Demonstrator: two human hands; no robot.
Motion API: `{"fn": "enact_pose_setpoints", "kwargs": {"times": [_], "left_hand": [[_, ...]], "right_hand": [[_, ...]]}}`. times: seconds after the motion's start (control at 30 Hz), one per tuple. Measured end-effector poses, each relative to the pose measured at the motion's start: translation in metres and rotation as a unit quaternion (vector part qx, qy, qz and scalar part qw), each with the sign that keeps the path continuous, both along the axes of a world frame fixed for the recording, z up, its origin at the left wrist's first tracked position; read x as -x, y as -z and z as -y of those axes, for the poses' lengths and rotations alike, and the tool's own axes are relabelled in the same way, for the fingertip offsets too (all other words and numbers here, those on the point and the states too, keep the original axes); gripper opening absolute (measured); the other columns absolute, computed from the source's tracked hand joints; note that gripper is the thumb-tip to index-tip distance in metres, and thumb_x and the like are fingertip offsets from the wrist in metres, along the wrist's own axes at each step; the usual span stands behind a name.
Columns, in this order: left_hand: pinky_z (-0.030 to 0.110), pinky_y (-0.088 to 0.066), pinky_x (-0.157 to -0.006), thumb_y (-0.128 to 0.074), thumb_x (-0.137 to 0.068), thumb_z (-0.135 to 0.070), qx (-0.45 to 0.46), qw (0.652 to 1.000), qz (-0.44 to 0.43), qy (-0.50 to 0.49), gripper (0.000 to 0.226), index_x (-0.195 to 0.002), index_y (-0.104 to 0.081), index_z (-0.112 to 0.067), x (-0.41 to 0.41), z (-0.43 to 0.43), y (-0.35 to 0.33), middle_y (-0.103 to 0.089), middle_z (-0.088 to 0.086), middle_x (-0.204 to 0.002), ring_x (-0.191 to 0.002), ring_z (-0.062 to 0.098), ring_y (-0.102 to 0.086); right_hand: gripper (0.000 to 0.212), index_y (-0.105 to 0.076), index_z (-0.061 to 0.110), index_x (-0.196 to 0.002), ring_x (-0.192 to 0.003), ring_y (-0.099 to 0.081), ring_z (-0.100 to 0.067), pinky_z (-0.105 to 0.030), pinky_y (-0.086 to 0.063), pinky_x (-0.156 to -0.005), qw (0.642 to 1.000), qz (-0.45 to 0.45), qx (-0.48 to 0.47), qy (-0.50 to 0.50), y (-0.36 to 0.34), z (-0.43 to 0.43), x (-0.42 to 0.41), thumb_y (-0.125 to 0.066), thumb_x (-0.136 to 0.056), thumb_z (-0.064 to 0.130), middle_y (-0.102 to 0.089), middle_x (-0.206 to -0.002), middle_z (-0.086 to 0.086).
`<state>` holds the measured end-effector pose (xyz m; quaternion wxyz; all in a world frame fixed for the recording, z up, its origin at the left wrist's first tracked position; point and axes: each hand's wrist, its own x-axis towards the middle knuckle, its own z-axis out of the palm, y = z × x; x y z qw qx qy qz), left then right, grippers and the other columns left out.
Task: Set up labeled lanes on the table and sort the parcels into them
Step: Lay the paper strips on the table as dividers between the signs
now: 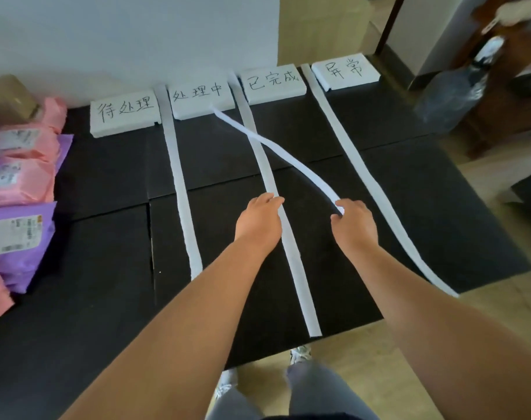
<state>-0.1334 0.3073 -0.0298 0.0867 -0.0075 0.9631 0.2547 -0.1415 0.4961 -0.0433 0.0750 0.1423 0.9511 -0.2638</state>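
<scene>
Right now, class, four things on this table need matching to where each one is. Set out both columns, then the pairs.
Things:
1 parcels
2 signs
3 loose strip
4 middle strip

Places:
A under the left hand
B along the far edge, by the wall
C piled at the left edge
D slanting across the lanes, pinched by the right hand

Pairs: 1-C, 2-B, 3-D, 4-A
</scene>
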Motion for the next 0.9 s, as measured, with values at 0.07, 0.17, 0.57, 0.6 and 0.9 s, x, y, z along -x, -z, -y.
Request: {"fn": "enact_pose_setpoints", "kwargs": {"times": [0.07,0.17,0.57,0.6,0.9], "left_hand": [[0.028,-0.046,-0.095,-0.048,-0.100,-0.011,-0.016,0.999,0.019,-0.037,0.043,-0.141,-0.051,-0.023,0.005,-0.012,0.005,-0.047,-0.004,-0.146,-0.129,0.015,-0.048],[0.029,-0.054,-0.091,-0.050,-0.100,-0.014,-0.038,0.994,0.047,-0.091,0.041,-0.139,-0.052,-0.025,0.008,-0.024,0.012,-0.051,-0.004,-0.141,-0.115,0.015,-0.057],[0.013,-0.037,-0.061,-0.052,-0.100,-0.015,-0.094,0.973,0.067,-0.202,0.045,-0.143,-0.048,-0.028,0.012,-0.019,-0.005,-0.055,-0.002,-0.137,-0.093,0.006,-0.054],[0.013,-0.038,-0.065,-0.051,-0.100,-0.014,-0.104,0.970,0.065,-0.208,0.045,-0.143,-0.049,-0.027,0.012,-0.015,-0.009,-0.056,-0.001,-0.136,-0.095,0.006,-0.054],[0.033,-0.050,-0.099,-0.053,-0.101,-0.026,-0.260,0.907,0.086,-0.320,0.042,-0.142,-0.051,-0.018,0.005,0.034,-0.032,-0.062,0.003,-0.131,-0.115,0.021,-0.061]], "right_hand": [[0.046,-0.048,0.019,-0.144,-0.120,-0.054,-0.023,-0.037,-0.054,-0.090,0.999,0.031,-0.026,-0.008,0.006,-0.010,0.011,-0.058,-0.098,0.018,-0.050,-0.138,-0.007],[0.053,-0.042,0.017,-0.146,-0.122,-0.053,-0.026,-0.041,-0.055,-0.092,0.995,0.084,-0.052,-0.024,0.013,-0.018,0.020,-0.060,-0.097,0.016,-0.050,-0.138,-0.011],[0.035,-0.056,0.017,-0.131,-0.074,-0.056,-0.010,-0.022,-0.044,-0.057,0.993,0.084,0.014,-0.084,0.006,-0.006,0.033,-0.056,-0.097,0.011,-0.064,-0.108,-0.003],[0.031,-0.059,0.017,-0.127,-0.069,-0.053,-0.005,-0.019,-0.039,-0.053,0.993,0.073,0.039,-0.089,0.003,-0.001,0.033,-0.055,-0.097,0.012,-0.062,-0.102,0.001],[0.015,-0.063,0.031,-0.088,-0.084,-0.063,-0.014,-0.022,-0.049,-0.063,0.962,0.138,0.220,-0.088,-0.020,0.079,0.009,-0.062,-0.094,0.017,-0.063,-0.093,0.004]]}}
